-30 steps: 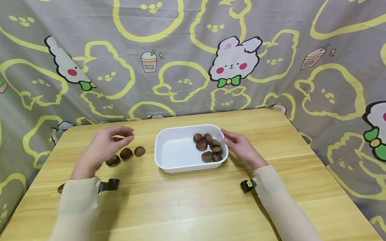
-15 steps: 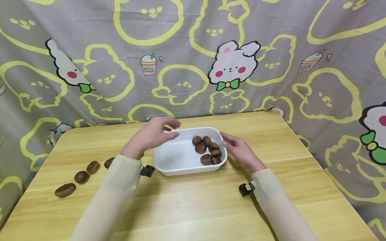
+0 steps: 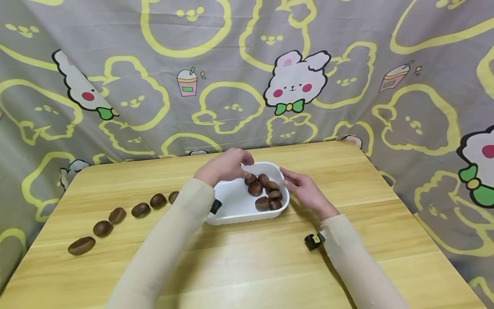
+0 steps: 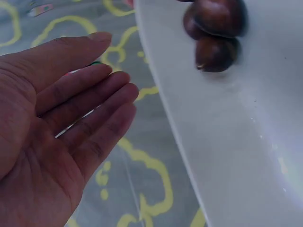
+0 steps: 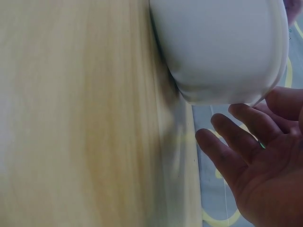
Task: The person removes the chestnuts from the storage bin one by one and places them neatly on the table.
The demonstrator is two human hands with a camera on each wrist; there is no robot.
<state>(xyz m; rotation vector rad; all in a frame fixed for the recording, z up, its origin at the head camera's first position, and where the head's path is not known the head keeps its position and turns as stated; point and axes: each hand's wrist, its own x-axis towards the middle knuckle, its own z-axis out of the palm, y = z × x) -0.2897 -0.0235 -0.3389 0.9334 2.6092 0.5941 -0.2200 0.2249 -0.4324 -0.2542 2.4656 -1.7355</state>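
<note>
Above the white tray is my left hand, its fingertips close over the chestnuts at the tray's right end. In the left wrist view the left hand has its fingers loosely extended and holds nothing. My right hand touches the tray's right end from outside, thumb by the rim. The right wrist view shows the right hand with fairly straight fingers against the tray's end wall. Several chestnuts lie grouped in the tray, beside its bare left part.
More chestnuts lie in a slanting row on the wooden table, left of the tray. The left sleeve partly covers the row's right end. A patterned curtain hangs right behind the table.
My left hand has moved right, from over the row of chestnuts to over the tray's chestnuts, with nothing seen in it. The right hand stays at the tray's end.
</note>
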